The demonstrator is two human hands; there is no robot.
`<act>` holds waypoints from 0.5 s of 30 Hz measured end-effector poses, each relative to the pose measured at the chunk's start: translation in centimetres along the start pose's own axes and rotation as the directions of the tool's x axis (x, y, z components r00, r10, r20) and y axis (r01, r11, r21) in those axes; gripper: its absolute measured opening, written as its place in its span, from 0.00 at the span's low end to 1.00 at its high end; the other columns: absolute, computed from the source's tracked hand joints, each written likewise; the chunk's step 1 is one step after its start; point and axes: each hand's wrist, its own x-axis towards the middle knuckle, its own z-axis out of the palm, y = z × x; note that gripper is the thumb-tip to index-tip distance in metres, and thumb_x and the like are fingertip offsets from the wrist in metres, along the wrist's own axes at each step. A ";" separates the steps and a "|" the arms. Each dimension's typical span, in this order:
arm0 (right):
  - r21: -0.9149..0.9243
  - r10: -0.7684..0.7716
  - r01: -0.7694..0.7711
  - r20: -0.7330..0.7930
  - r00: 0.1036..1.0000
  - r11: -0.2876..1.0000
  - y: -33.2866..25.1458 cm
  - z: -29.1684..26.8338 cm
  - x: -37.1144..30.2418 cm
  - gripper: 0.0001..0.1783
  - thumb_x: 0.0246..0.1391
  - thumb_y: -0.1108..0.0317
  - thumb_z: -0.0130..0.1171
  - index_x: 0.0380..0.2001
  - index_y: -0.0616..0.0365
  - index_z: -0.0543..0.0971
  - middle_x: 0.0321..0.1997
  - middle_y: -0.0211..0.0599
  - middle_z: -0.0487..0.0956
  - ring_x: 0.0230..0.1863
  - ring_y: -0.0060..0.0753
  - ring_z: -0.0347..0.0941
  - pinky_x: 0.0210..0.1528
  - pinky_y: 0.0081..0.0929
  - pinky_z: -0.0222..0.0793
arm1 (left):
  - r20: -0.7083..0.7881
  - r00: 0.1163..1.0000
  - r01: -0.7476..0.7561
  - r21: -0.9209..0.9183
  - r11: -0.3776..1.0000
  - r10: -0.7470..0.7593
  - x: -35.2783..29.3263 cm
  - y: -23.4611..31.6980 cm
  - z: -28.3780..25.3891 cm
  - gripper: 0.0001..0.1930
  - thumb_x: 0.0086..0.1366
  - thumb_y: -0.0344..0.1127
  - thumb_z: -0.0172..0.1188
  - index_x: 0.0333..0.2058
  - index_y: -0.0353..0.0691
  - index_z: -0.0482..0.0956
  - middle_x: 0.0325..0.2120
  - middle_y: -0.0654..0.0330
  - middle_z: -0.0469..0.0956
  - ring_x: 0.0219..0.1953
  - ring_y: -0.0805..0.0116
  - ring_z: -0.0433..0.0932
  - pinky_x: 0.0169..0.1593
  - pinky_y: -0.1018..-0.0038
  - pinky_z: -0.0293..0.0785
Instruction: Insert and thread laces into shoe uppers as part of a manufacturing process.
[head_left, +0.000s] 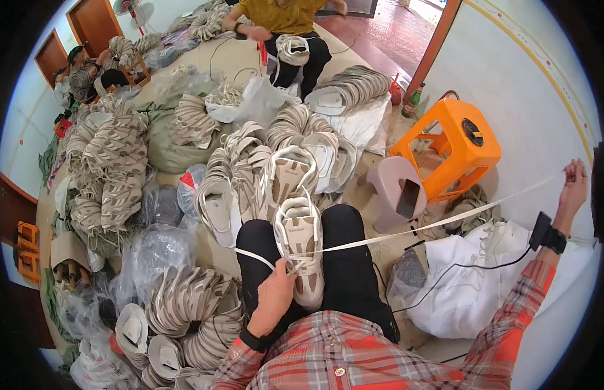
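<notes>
One shoe [300, 235], toe toward plaid shirt [328, 348], long axis fore-and-aft, left grip [273, 294] and right grip [573, 185] clamped on lace [367, 242]

- Along the right I see a white wall [529, 78] with a patterned yellow band.
- Upper left, I make out a brown door [93, 27] in a pale wall, near a round-headed standing fan [126, 8].
- Bright light shows on reddish paving [396, 39] beyond an open doorway with a brown frame [438, 52].
- I have beige flooring [344, 58] below (my fisheye bends its edges).
- An orange plastic stool [451, 127] stands just beside a low mauve plastic stool [386, 179].
</notes>
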 end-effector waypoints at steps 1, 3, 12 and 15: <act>-0.051 0.063 -0.064 -0.023 0.998 0.997 0.5 1.3 -2.3 0.17 0.56 0.66 0.54 0.45 0.68 0.72 0.37 0.43 0.76 0.34 0.24 0.71 0.37 0.19 0.68 | 0.140 0.989 0.016 0.137 0.990 -0.035 0.0 0.1 -0.3 0.08 0.59 0.30 0.49 0.38 0.39 0.68 0.29 0.49 0.74 0.30 0.51 0.76 0.30 0.63 0.72; -0.108 0.110 -0.115 -0.048 0.993 0.988 0.7 2.7 -5.1 0.16 0.56 0.66 0.55 0.43 0.66 0.73 0.33 0.40 0.77 0.28 0.19 0.68 0.32 0.17 0.66 | 0.242 0.946 -0.269 0.212 0.939 0.216 -2.0 -2.4 -0.7 0.06 0.58 0.31 0.46 0.34 0.41 0.70 0.25 0.54 0.76 0.26 0.52 0.76 0.26 0.59 0.71; -0.507 0.501 -0.206 0.557 0.662 0.837 4.9 23.2 -38.7 0.11 0.46 0.76 0.49 0.33 0.58 0.78 0.35 0.36 0.78 0.37 0.37 0.72 0.39 0.30 0.67 | -0.266 0.958 -0.135 -0.096 0.986 0.106 -0.8 -2.0 -7.8 0.07 0.58 0.27 0.53 0.35 0.37 0.76 0.25 0.49 0.75 0.29 0.52 0.75 0.33 0.66 0.71; -0.331 0.143 0.299 0.848 0.510 0.895 1.9 32.2 -47.4 0.09 0.39 0.76 0.51 0.29 0.55 0.75 0.28 0.36 0.73 0.33 0.42 0.66 0.36 0.37 0.61 | -0.053 0.988 -0.153 -0.334 0.930 0.144 3.4 0.6 -4.4 0.07 0.58 0.28 0.54 0.34 0.35 0.78 0.28 0.49 0.76 0.31 0.56 0.76 0.34 0.68 0.70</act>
